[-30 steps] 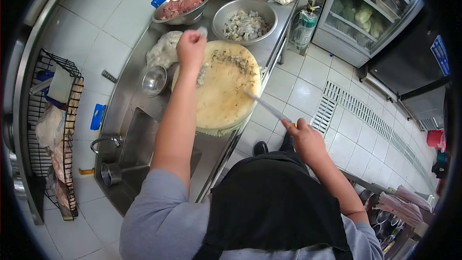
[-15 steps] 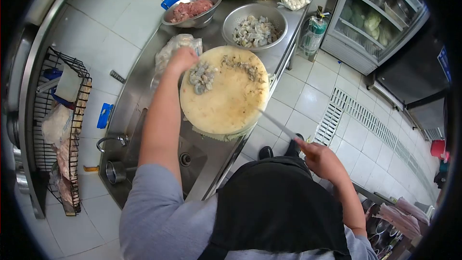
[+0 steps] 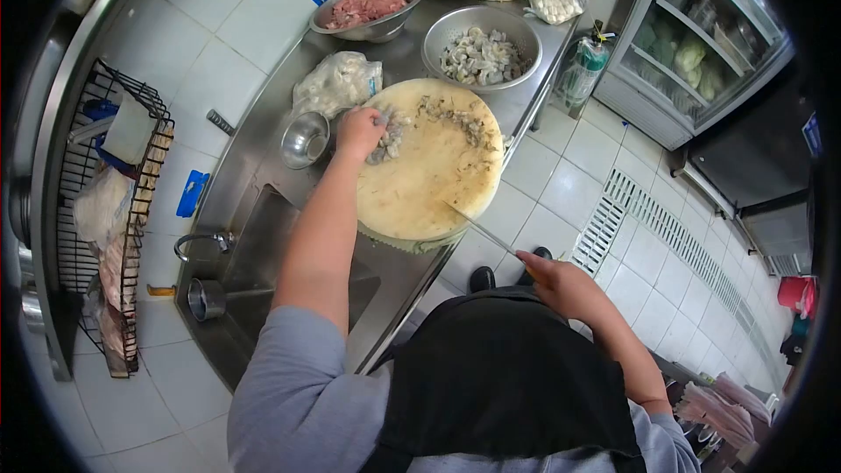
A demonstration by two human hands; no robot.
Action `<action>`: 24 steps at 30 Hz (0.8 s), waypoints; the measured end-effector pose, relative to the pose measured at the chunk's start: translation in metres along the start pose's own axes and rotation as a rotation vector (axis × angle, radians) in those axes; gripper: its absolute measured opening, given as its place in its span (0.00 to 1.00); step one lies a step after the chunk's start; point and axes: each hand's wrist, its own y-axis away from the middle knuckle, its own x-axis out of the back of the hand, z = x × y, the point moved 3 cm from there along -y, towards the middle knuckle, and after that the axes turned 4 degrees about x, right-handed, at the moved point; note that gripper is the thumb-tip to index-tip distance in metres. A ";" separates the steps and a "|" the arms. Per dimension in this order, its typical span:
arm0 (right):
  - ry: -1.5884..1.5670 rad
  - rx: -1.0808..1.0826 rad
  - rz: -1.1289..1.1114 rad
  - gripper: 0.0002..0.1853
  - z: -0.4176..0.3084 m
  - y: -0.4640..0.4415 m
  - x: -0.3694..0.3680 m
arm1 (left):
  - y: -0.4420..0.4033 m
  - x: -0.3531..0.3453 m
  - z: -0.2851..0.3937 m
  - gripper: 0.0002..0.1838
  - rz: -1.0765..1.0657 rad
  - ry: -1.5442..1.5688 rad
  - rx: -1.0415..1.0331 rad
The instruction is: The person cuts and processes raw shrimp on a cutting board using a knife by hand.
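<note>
In the head view, the round chopping board is your landmark, sitting on the metal worktop with a green cloth showing under its near edge. Your left hand is at the board's left edge, its curled fingers against the shrimp pile; you cannot tell from here whether they pinch any pieces or only touch them. That pile lies on the left part of the board. Dark scraps are scattered along the board's far right side.

Your right hand is off the board's near right side, with the fingers wrapped around the handle of a knife. The blade points back toward the board, its tip over the near right part; whether it touches the surface is unclear.

Just left of the board you have a small metal bowl, and off its far left edge a plastic bag with pale contents. Beyond the board, to the right, stands a colander holding more grey shrimp. Farther beyond, to the left, is a wide metal bowl of raw meat. The sink lies left of the board and nearer to you.
</note>
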 end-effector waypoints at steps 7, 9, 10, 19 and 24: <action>0.053 -0.013 -0.153 0.28 -0.028 -0.015 0.010 | 0.000 0.011 0.019 0.09 -0.042 0.079 0.066; 0.038 0.030 -0.137 0.27 -0.014 -0.034 0.021 | -0.001 0.017 0.025 0.09 -0.001 0.167 0.099; 0.105 0.041 -0.116 0.28 -0.011 -0.044 0.029 | 0.000 0.021 0.026 0.10 -0.002 0.324 0.139; 0.279 -0.101 0.033 0.27 -0.044 -0.059 0.031 | 0.061 0.065 0.045 0.08 0.025 0.816 0.217; 0.320 -0.120 0.021 0.28 -0.025 -0.092 0.052 | 0.105 0.076 0.046 0.08 -0.015 0.902 0.328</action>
